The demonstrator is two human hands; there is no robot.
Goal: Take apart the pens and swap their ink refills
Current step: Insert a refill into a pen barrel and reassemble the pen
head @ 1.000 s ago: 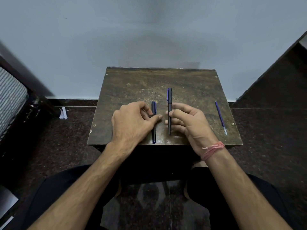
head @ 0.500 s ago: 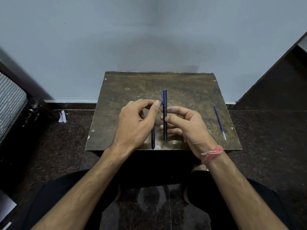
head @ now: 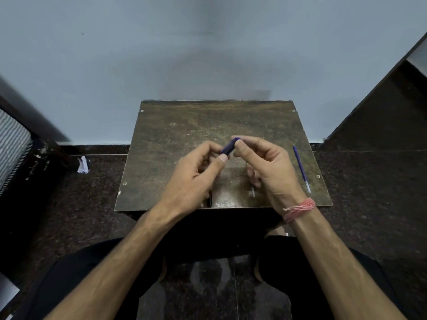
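My bench (head: pixel 175 144) is worn, scuffed brown wood with a dull finish, the floor (head: pixel 92 204) is glossy speckled dark stone, and my wrist thread (head: pixel 298 210) is pink cloth.

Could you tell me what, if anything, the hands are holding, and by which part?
Both hands, left and right, pinch a blurred dark blue pen at its opposite ends, above the table.

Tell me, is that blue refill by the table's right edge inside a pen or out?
Out. The blue refill lies bare on the table, apart from both hands.
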